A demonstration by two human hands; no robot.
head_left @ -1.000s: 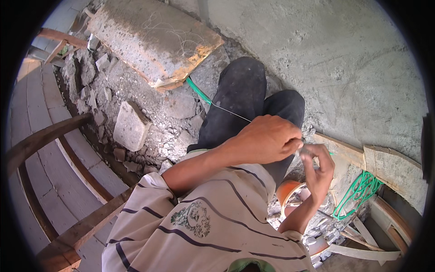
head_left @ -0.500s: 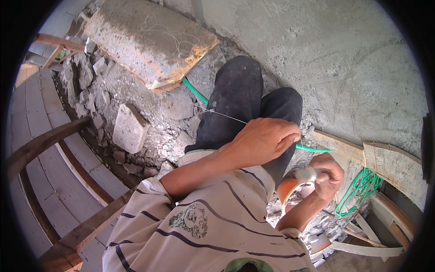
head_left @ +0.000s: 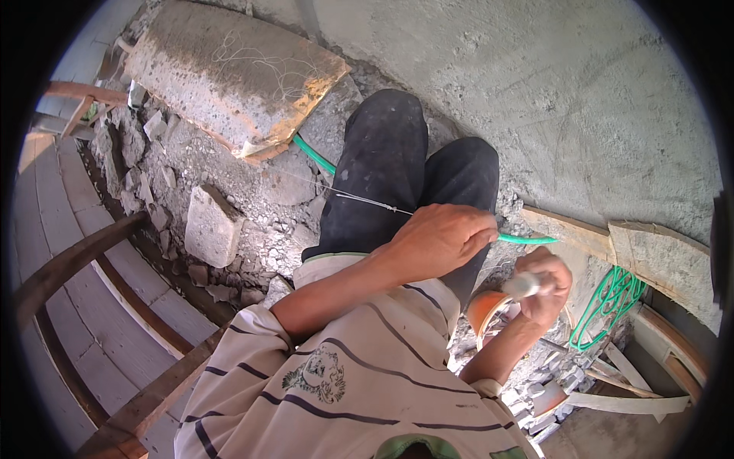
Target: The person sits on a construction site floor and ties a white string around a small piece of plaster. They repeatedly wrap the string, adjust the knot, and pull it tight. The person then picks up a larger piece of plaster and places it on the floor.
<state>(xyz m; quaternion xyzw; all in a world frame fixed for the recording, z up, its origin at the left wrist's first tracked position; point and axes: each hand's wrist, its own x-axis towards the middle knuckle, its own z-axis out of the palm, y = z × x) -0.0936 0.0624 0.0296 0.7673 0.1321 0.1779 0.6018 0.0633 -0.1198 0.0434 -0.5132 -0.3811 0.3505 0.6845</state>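
Observation:
A thin white string [head_left: 363, 200] runs from the mortar-crusted board at the upper left across my dark trouser legs, with a small knot in it. My left hand [head_left: 453, 239] is closed on the string just past the knot, above my knees. To its right, lower down, my right hand [head_left: 546, 289] is closed around a whitish cylinder [head_left: 522, 286], its end toward the left. Motion blurs that cylinder, so its exact kind is unclear. Below it stands an orange container [head_left: 483, 311] with a pale rim, partly hidden by my right hand and wrist.
A mortar-crusted board [head_left: 229, 76] with loose string on it lies at the upper left. Rubble and a concrete chunk [head_left: 212, 227] lie left of my legs, beside wooden bars [head_left: 76, 252]. A grey wall [head_left: 550, 99] rises ahead. Coiled green hose [head_left: 608, 306] and wood scraps lie right.
The knot now sits closer to my left hand, and a doubled strand shows beside it. My right hand has turned with the whitish cylinder. The whole view has shifted slightly.

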